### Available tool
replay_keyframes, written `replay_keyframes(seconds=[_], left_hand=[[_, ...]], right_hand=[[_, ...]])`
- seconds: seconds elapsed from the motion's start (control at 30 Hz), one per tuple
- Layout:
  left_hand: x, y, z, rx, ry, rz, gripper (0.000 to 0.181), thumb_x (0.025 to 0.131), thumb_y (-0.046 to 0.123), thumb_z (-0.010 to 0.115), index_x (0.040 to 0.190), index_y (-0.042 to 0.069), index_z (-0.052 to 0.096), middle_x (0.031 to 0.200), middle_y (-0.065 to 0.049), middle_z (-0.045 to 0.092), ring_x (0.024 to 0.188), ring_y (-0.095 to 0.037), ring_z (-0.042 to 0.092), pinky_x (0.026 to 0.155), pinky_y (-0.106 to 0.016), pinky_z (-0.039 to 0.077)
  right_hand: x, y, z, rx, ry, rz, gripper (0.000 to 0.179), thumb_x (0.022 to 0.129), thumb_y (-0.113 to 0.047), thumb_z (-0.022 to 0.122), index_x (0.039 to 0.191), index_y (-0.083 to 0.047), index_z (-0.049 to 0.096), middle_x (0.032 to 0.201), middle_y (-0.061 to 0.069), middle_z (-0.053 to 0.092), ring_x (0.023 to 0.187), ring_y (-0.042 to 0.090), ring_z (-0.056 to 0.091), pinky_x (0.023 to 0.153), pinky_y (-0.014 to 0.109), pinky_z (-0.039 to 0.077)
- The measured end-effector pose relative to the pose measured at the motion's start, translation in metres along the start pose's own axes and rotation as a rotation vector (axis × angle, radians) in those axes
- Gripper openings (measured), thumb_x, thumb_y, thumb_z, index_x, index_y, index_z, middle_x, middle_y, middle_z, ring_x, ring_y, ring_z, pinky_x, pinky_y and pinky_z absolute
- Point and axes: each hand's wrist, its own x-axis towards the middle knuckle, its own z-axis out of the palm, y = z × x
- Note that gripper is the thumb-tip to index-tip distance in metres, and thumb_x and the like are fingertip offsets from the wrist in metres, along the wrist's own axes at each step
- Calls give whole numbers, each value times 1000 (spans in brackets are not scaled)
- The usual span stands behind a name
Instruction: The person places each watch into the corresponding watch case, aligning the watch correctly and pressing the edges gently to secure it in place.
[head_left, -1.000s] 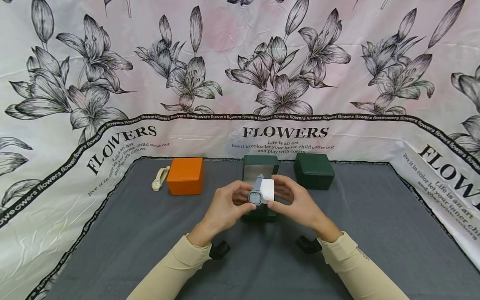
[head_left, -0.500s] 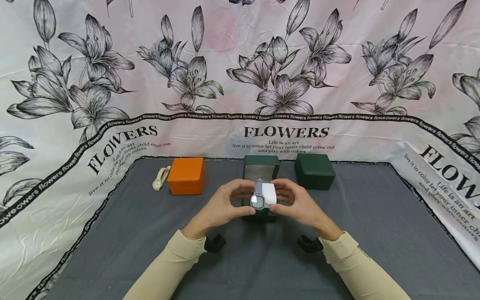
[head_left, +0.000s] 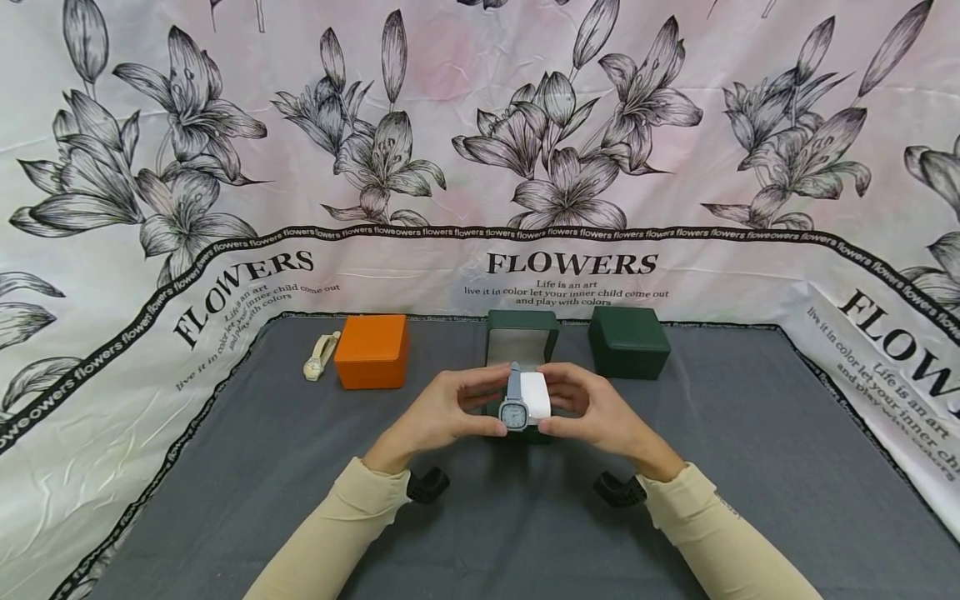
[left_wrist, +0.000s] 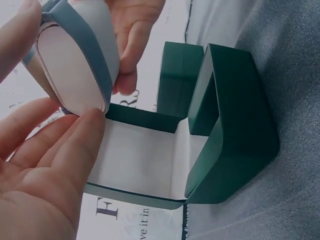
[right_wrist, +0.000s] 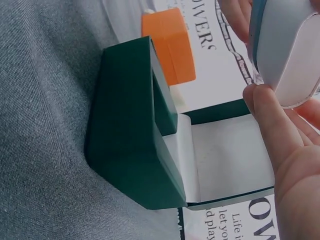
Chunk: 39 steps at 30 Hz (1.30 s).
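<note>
A blue-strapped watch (head_left: 513, 414) with a squarish dial is wrapped round a white cushion (head_left: 536, 395). My left hand (head_left: 448, 410) grips the watch side between thumb and fingers. From the other side, my right hand (head_left: 597, 410) holds the bare end of the cushion with thumb and fingertips. Both hands keep them above an open green watch box (left_wrist: 245, 115). Its raised lid has a pale lining (right_wrist: 230, 155), and its hollow base faces up. In the head view the hands and cushion hide most of the base.
A closed green box (head_left: 628, 343) stands behind and right of the open one. To the left are an orange box (head_left: 372, 352) and, beside it, a watch with a cream strap (head_left: 321, 357). A grey cloth (head_left: 262, 483) covers the table, with a flowered curtain (head_left: 420, 275) behind.
Both hands have brought the watch and cushion slightly lower and nearer to me. The strap now stands more upright in the head view. The boxes have stayed put.
</note>
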Motion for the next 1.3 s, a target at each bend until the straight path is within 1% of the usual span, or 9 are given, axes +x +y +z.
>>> replay_keyframes(seconds=[0.2, 0.47, 0.57, 0.7, 0.77, 0.9, 1.03, 1.13, 1.3], left_hand=[[-2, -2, 1, 8, 25, -26, 71, 74, 9, 82, 138, 6, 51, 144, 0, 46, 126, -22, 50, 96, -32, 46], [-3, -5, 5, -52, 65, 23, 72, 69, 6, 83, 135, 3, 53, 143, -6, 47, 121, -25, 54, 92, -35, 49], [-4, -6, 6, -11, 78, 30, 72, 69, 8, 83, 134, 3, 54, 142, -9, 48, 122, -26, 54, 93, -41, 48], [-4, -6, 6, 71, 84, 20, 72, 69, 15, 84, 134, 6, 55, 140, -9, 50, 123, -22, 53, 95, -41, 47], [-3, -5, 5, 76, 73, 21, 71, 70, 16, 84, 134, 8, 55, 140, -7, 50, 122, -19, 53, 96, -40, 47], [-1, -3, 0, 8, 53, 16, 64, 76, 10, 79, 135, 11, 55, 141, -2, 49, 122, -22, 53, 95, -39, 47], [-1, -2, -4, -46, 11, -25, 60, 81, 6, 74, 137, 9, 53, 145, -3, 45, 126, -26, 50, 96, -33, 46], [-1, 1, -5, -74, -6, -50, 60, 81, 2, 73, 137, 5, 51, 145, -7, 44, 126, -25, 50, 98, -36, 45], [-3, 18, -2, -98, 15, -56, 60, 78, -2, 74, 134, -4, 52, 142, -14, 47, 124, -28, 51, 98, -44, 43]], right_hand=[[0, 4, 2, -10, -23, -27, 63, 83, -1, 72, 138, 1, 42, 131, 17, 49, 113, 25, 58, 94, 32, 48], [1, 3, 3, -50, -9, -12, 64, 83, -5, 74, 139, -3, 44, 131, 14, 51, 113, 24, 59, 91, 32, 50], [1, 3, 4, -67, -18, 4, 65, 83, -7, 74, 140, -5, 44, 131, 13, 51, 114, 25, 58, 91, 32, 50], [0, 4, 4, -76, -30, 8, 66, 83, -8, 74, 141, -4, 42, 132, 13, 51, 115, 25, 58, 92, 32, 49], [0, 3, 4, -64, -23, 4, 65, 83, -6, 74, 140, -3, 42, 132, 13, 50, 114, 25, 58, 91, 32, 50], [0, 0, 2, -14, -5, -16, 61, 84, -3, 72, 138, -2, 43, 130, 16, 50, 111, 25, 59, 91, 32, 50], [0, 1, 0, 25, -20, -22, 61, 84, -2, 71, 138, 1, 42, 131, 19, 49, 111, 25, 59, 91, 33, 50], [0, 3, -1, 46, -35, -20, 63, 84, 0, 71, 138, 4, 41, 132, 20, 48, 113, 25, 58, 92, 33, 50], [1, 3, -1, 59, -58, -41, 65, 83, 1, 72, 139, 8, 38, 133, 22, 47, 115, 27, 57, 92, 34, 49]])
